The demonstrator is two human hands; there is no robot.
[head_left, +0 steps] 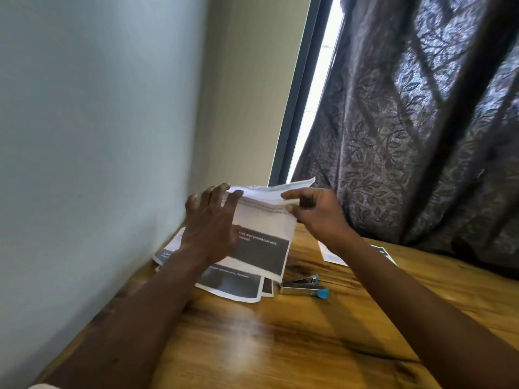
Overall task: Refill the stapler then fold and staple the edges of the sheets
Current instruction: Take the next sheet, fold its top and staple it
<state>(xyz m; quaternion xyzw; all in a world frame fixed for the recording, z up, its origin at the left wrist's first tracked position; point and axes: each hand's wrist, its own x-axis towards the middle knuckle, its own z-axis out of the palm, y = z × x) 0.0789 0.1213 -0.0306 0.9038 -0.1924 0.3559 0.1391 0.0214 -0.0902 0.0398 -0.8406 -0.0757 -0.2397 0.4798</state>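
1. Clearly mid-fold: sheet [266,228] raised at frame centre over the stack [233,284], top edge bent over.
2. Left grip [210,220] spread flat against its face; right grip [320,217] pinching the folded top edge.
3. Stapler [303,286] on the bench [280,346], just lower right of the sheet and under the right grip, long axis left-right, blue end rightward; likely the easier reach for the right.

The print on the held sheet [264,220] is too blurred to read. The left hand [210,220] covers its left side. That sheet and the left forearm [157,290] hide much of the stack of sheets [233,284] beneath. The right forearm [379,265] crosses a loose sheet [330,254]. Both arms run off the bottom edge. Whether the stapler [303,286] lies open is too small to tell.
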